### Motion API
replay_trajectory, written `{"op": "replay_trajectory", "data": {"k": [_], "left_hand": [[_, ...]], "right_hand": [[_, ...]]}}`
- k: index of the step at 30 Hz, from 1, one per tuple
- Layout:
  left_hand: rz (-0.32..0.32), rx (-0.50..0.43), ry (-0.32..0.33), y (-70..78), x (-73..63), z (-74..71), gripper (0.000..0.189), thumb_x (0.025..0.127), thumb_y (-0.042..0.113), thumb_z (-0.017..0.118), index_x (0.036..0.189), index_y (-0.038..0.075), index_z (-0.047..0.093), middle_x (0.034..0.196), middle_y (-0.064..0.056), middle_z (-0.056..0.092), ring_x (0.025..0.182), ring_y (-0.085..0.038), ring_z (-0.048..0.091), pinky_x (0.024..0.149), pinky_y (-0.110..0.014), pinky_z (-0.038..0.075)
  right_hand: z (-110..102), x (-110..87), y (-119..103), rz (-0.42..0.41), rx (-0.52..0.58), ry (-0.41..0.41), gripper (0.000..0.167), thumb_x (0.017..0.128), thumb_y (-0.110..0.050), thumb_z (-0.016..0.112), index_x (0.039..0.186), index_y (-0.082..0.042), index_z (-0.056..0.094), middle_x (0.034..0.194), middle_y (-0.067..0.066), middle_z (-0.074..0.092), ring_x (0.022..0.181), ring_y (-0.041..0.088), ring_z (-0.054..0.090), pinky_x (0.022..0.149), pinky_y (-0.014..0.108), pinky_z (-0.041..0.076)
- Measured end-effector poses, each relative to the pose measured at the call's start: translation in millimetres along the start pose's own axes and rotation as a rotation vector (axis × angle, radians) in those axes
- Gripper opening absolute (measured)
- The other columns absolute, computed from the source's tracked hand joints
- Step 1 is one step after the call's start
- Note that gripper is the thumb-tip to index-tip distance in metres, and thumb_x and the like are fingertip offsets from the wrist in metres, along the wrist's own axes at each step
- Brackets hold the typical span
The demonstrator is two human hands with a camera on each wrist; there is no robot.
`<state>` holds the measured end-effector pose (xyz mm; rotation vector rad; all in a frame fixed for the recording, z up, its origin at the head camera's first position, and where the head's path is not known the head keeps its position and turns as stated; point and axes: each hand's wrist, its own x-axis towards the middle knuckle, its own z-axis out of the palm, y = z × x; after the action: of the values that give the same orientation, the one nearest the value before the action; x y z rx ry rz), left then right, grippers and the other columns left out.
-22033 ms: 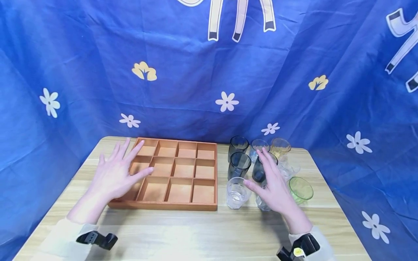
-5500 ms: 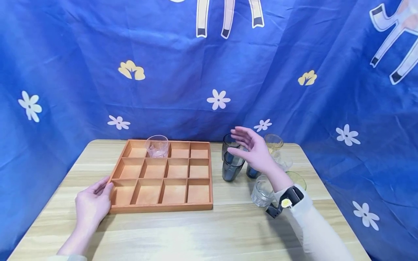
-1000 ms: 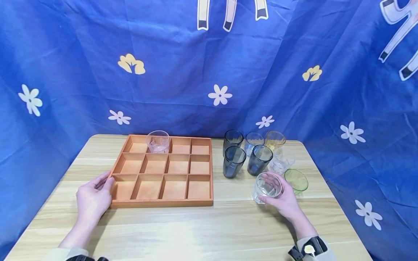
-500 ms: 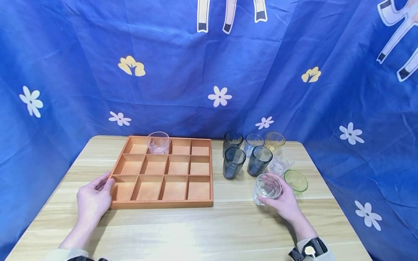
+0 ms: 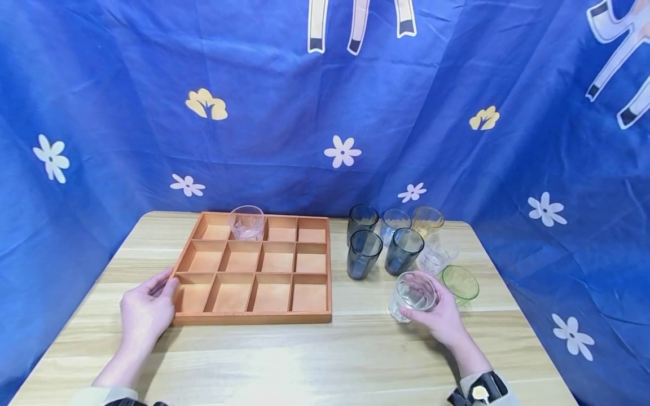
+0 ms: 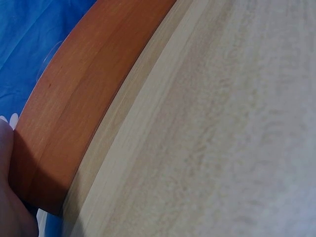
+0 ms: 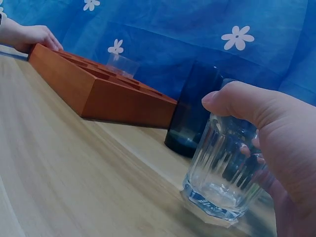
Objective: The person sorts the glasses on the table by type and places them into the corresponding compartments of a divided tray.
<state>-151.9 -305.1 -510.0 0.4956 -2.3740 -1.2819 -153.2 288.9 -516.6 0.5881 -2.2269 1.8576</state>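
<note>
Head view: One wooden box (image 5: 254, 318), twelve compartments, on the left of the tabletop (image 5: 284, 361); left side gripped toward the near end by the left hand (image 5: 147, 307). One pale pink glass (image 5: 247, 224), in the far row, second compartment from left. One clear glass (image 5: 401, 304), right of the box, grasped by the right hand (image 5: 440, 313). Three dark glasses (image 5: 363, 256), between box and remaining glasses. One blue glass (image 5: 393, 225) and one yellow glass (image 5: 427, 221), far right. One colourless glass (image 5: 437, 258) and one green glass (image 5: 460, 285), right. Blue cloth (image 5: 274, 113), flower-patterned, beyond.

Left wrist view: Box, one outer wall; left hand, partly visible, at its end.

Right wrist view: Clear glass, ribbed, thumb near its rim; base contact with tabletop cannot be told. One of the dark glasses just beyond.
</note>
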Motion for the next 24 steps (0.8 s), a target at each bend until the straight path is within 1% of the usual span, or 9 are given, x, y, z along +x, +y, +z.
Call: {"op": "replay_trajectory", "data": {"k": [7,13,18,24], "left_hand": [[-0.015,0.01,-0.005,-0.1,-0.9,-1.0,0.035,0.105,0.019,0.066,0.135,0.0,0.071,0.127,-0.019,0.07,0.088,0.019,0.057,0.072,-0.001,0.047],[-0.011,0.018,-0.006,0.3,-0.1,-1.7,0.036,0.105,0.019,0.066,0.135,0.0,0.071,0.127,-0.019,0.07,0.088,0.019,0.057,0.072,0.0,0.047],[-0.001,0.021,-0.005,1.0,0.0,-1.6,0.035,0.105,0.019,0.066,0.135,-0.001,0.071,0.126,-0.019,0.07,0.087,0.02,0.056,0.072,0.0,0.047],[0.008,0.006,0.0,0.8,0.0,-0.5,0.035,0.105,0.017,0.067,0.134,-0.001,0.071,0.126,-0.02,0.07,0.085,0.022,0.055,0.072,-0.001,0.048]], "right_hand": [[0.6,0.8,-7.0,-0.019,-0.002,-0.012,0.089,0.071,0.018,0.09,0.149,0.006,0.049,0.139,0.03,0.062,0.127,0.029,0.063,0.112,0.032,0.048],[1.6,3.2,-15.2,-0.026,0.01,-0.029,0.088,0.071,0.018,0.089,0.149,0.008,0.048,0.139,0.031,0.061,0.128,0.026,0.063,0.112,0.034,0.048],[3.5,4.3,-26.0,-0.009,0.051,-0.042,0.088,0.072,0.019,0.087,0.15,0.008,0.047,0.141,0.03,0.061,0.129,0.028,0.062,0.111,0.038,0.049],[7.0,7.5,-38.3,-0.043,0.06,-0.062,0.088,0.071,0.02,0.086,0.149,0.009,0.048,0.14,0.031,0.061,0.128,0.032,0.063,0.11,0.04,0.05]]}}
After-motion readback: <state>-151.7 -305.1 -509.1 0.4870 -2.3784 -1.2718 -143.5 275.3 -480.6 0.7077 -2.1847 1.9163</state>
